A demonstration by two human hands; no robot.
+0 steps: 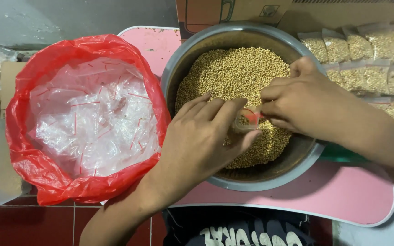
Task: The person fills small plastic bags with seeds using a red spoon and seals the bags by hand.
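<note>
Pinching a small clear plastic pouch (247, 119) with a red strip between them, the left hand (201, 141) and right hand (304, 102) both close their grip on it above a round steel bowl (261, 180) heaped with small, pale, bead-like seeds (233, 73). The bowl sits on a smooth pink surface (343, 193). A crinkled red bag (37, 168) of empty clear pouches lies left; filled seed packets (379, 59) lie in rows at right.

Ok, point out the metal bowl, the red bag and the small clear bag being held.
metal bowl (185, 59): head view, bare left wall.
red bag (23, 150): head view, left rim.
small clear bag (247, 119): head view, its middle between both hands.
</note>
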